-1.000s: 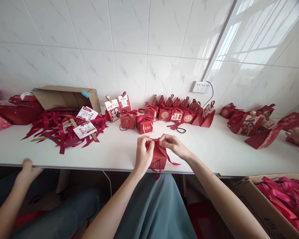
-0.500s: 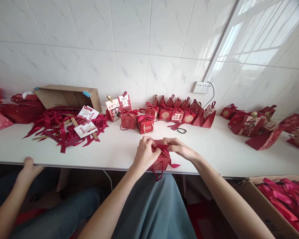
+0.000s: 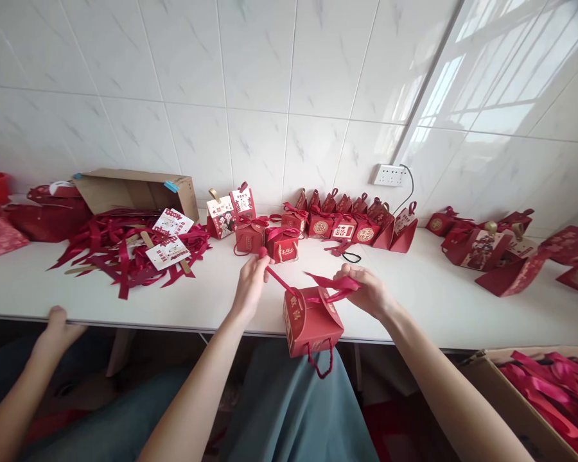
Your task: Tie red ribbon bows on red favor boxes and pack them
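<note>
The red gift box (image 3: 313,327) sits tilted at the worktop's (image 3: 212,308) front edge, at four o'clock from the left hand (image 3: 251,285) and eight o'clock from the right hand (image 3: 368,292). The left hand's fingers are closed on one end of its red ribbon (image 3: 280,280); the right, loosely curled, has hold of the other end. A twisted cord handle (image 3: 322,371) hangs at the box's six o'clock.

From the box, two bow-tied boxes (image 3: 282,246) stand at eleven o'clock, a black loop (image 3: 351,258) and a row of red boxes (image 3: 366,230) at one, a ribbon pile (image 3: 122,260) at ten. Another person's hand (image 3: 56,330) rests on the edge at nine. A carton of ribbons (image 3: 510,391) is between three and four.

One box face (image 3: 343,232) reads 囍; the gold characters on the gift box are too small to read surely.
</note>
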